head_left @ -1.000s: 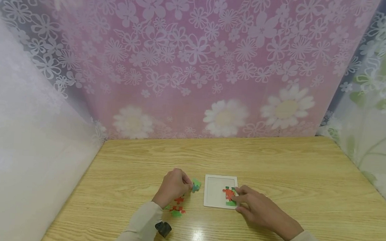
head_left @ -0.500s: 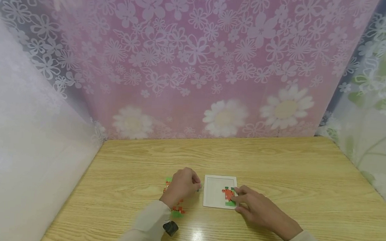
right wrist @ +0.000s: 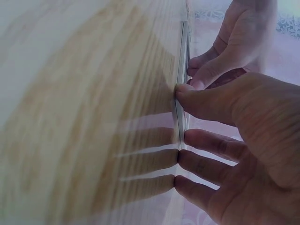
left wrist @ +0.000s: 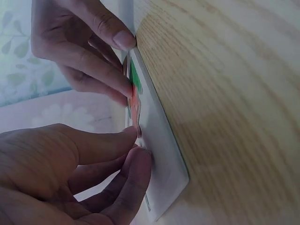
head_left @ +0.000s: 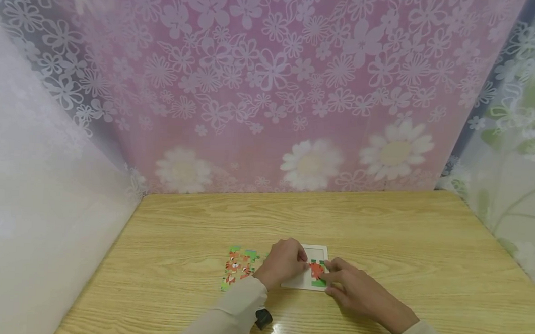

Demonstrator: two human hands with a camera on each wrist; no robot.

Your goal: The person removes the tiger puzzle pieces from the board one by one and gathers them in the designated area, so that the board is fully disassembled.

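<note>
A white square puzzle tray (head_left: 304, 286) lies on the table, with joined red and green jigsaw pieces (head_left: 317, 271) in its right part. My left hand (head_left: 285, 261) is over the tray's left part. Its thumb and fingertips pinch a jigsaw piece that they almost wholly hide, at the left edge of the joined pieces. At the tray's right side, my right hand (head_left: 356, 287) holds the border. In the left wrist view, the right index finger (left wrist: 110, 77) rests on the placed pieces and the thumb (left wrist: 123, 40) touches the tray's near corner.
Several loose jigsaw pieces (head_left: 235, 267) in orange, green and blue lie left of the tray, partly behind the left forearm. The wood-grain table (head_left: 192, 223) meets a flowered pink cloth (head_left: 252, 110) at the back. A whitish sheet (head_left: 43, 200) hangs on the left.
My left hand has moved right, from the loose pieces beside the tray to above it, uncovering more loose pieces. My right hand has stayed at the tray's right side.
</note>
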